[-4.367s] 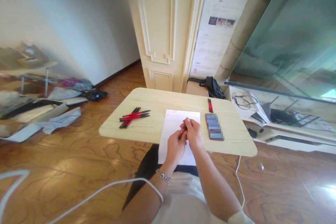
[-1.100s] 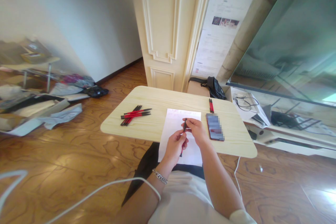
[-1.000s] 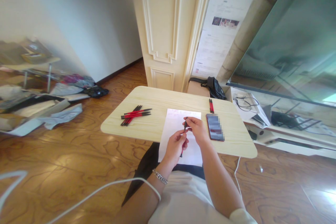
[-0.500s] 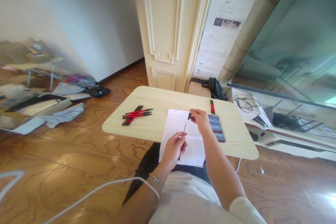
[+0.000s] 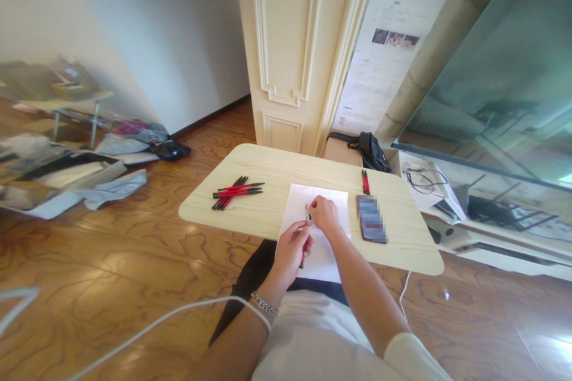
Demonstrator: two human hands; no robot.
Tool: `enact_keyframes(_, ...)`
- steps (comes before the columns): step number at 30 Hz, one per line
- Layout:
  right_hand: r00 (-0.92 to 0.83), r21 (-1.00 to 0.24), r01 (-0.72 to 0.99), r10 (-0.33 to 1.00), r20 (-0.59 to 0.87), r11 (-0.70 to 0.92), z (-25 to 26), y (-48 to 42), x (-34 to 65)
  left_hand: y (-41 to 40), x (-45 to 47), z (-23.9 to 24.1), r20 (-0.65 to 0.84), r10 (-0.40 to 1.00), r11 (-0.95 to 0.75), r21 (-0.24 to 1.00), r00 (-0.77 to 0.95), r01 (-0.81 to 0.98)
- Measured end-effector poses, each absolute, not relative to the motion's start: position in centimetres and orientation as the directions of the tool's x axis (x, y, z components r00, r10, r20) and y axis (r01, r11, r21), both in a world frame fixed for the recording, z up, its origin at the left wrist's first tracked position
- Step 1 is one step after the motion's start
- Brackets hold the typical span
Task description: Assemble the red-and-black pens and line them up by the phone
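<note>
My left hand (image 5: 292, 250) is closed around a red pen (image 5: 302, 261) with a black end. A thin refill sticks up out of the pen above my fingers. My right hand (image 5: 325, 214) pinches a small black pen part (image 5: 310, 216) beside the top of the refill; whether the two touch I cannot tell. Both hands are over a white sheet of paper (image 5: 319, 265). On the left of the table, several red and black pens (image 5: 236, 191) lie in a crossed pile. Two more red pens (image 5: 366, 182) lie at the far right.
A phone (image 5: 372, 220), blurred out, rests on the wooden table (image 5: 411, 238) right of the paper. A white cable (image 5: 179, 314) crosses near my left forearm. A black bag (image 5: 373, 152) sits behind the table. Boxes and bags are on the floor at left.
My right hand has moved left and slightly down with the black part, from above the refill to beside it. The phone is now fully uncovered. My left hand still holds the pen.
</note>
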State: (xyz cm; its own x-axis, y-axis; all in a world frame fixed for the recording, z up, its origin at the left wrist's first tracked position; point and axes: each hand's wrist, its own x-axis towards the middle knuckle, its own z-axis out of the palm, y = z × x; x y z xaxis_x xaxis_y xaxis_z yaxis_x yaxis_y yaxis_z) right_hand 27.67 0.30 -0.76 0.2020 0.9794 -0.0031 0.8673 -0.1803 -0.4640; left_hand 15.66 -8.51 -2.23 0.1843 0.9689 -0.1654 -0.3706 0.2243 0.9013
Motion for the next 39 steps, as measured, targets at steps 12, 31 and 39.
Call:
enact_keyframes(12,0.148,-0.882,0.472,0.987,0.064,-0.014,0.5,-2.4,29.9,-8.5,16.1,-1.9,-0.146,0.971,0.209,0.902,0.19,-0.378)
enact_keyframes(31,0.211,-0.606,0.777,0.977,-0.002,-0.169,0.8,-1.9,31.3,-9.1,16.6,-1.8,-0.18,0.963,0.24,0.914,0.203,-0.327)
enact_keyframes(39,0.209,-0.375,0.899,0.974,-0.089,-0.227,-0.1,-1.7,30.1,-9.1,16.3,-1.9,-0.166,0.97,0.217,0.923,0.18,-0.318)
